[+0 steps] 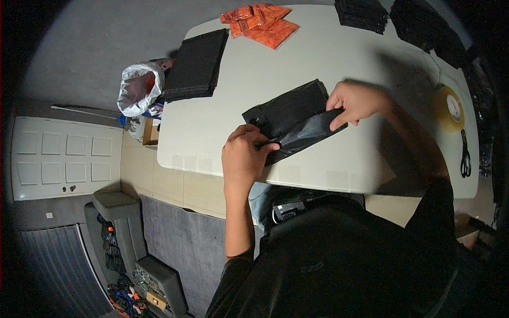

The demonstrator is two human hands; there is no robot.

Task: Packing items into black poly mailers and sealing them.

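A flat black packet [289,114] lies near the front edge of the white table, turned at a slant. Along its near side runs a glossy, film-like strip that catches the light. My left hand [245,151] pinches the packet's near left corner between thumb and fingers. At the right end, my right hand [356,105] grips the glossy edge, thumb below and fingers bent over it. Whether the strip is a flap or a sleeve around the packet, I cannot tell.
A black stack [196,66] lies at the table's left edge, orange packets [260,24] at the far side, and more black stacks [363,15] far right. A tape roll [450,108] and black scissors [465,156] sit at right. Left of the white table [201,138] hangs a lined bag [139,87].
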